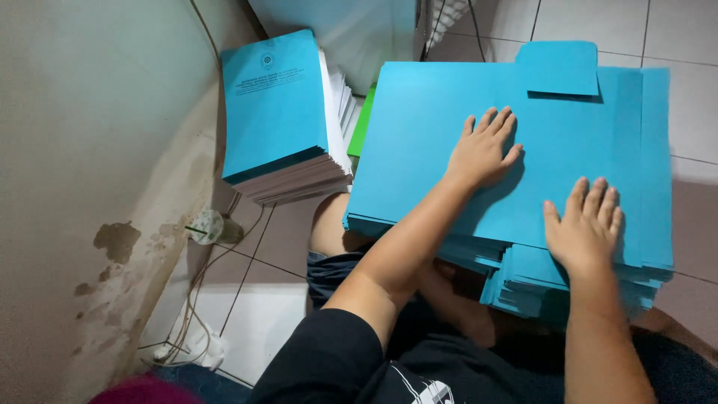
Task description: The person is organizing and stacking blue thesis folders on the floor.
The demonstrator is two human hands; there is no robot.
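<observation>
A thick stack of blue paper folders point(419, 150) lies across my lap, its top sheet flat with a tab flap point(557, 67) at the far edge. My left hand point(482, 150) rests palm down near the middle of the top folder, fingers spread. Flat on the same folder, my right hand point(587, 224) presses near its close right edge. Neither hand grips anything.
A second pile of white sheets under a blue printed cover point(277, 105) stands at the left on the tiled floor point(262, 329). A green sheet point(363, 123) pokes out between the piles. A stained wall point(90, 187), a plastic cup point(208, 226) and cables point(191, 337) lie left.
</observation>
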